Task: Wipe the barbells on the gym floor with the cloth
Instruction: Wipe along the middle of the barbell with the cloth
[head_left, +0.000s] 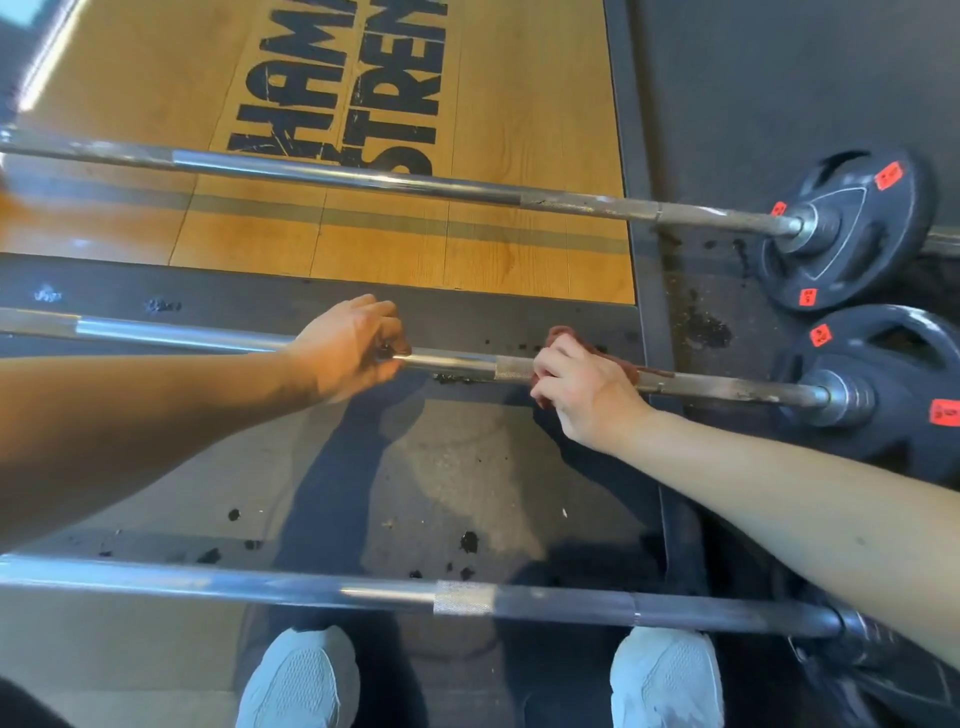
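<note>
Grip: our left hand (353, 348) clamps middle bar (452, 361), right hand (587, 389) pinches cloth (566, 338) | risk: bar may roll, cloth slipping off

Tan wooden platform (519, 130) with black lettering (353, 104) up top; black crumbs (469, 541) scattered mid-frame; pale grey mesh sneakers (301, 680) at bottom edge.

Setting: gym, weightlifting area. Noted: far barbell (363, 179), middle barbell (457, 361) and near barbell (311, 590) lay parallel; black weight plates (878, 260) carried orange labels; wooden lifting platform (519, 130) bore stencilled lettering; dark rubber flooring (753, 78) surrounded it.
</note>
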